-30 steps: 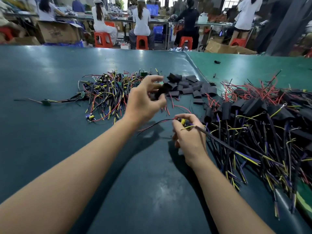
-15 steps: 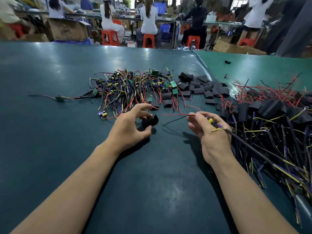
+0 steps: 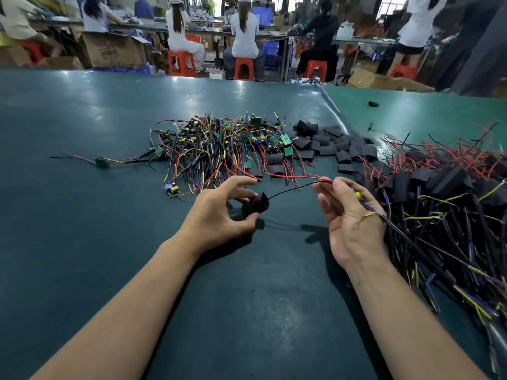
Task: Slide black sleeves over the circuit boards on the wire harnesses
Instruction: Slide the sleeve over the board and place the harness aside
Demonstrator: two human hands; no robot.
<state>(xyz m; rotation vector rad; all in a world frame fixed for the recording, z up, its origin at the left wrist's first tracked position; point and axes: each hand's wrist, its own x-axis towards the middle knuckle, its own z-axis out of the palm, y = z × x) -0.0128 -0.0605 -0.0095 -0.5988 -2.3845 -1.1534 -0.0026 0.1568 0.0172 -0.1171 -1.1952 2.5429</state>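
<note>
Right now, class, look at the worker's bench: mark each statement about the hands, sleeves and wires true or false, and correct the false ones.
1. The left hand pinches a black sleeve. True.
2. The right hand is empty. False: it holds a wire harness by its leads.
3. Loose sleeves lie between the two wire piles. True.
4. The harnesses at right are unsleeved. False: many wear black sleeves.
5. The bench is red. False: it is dark green.
</note>
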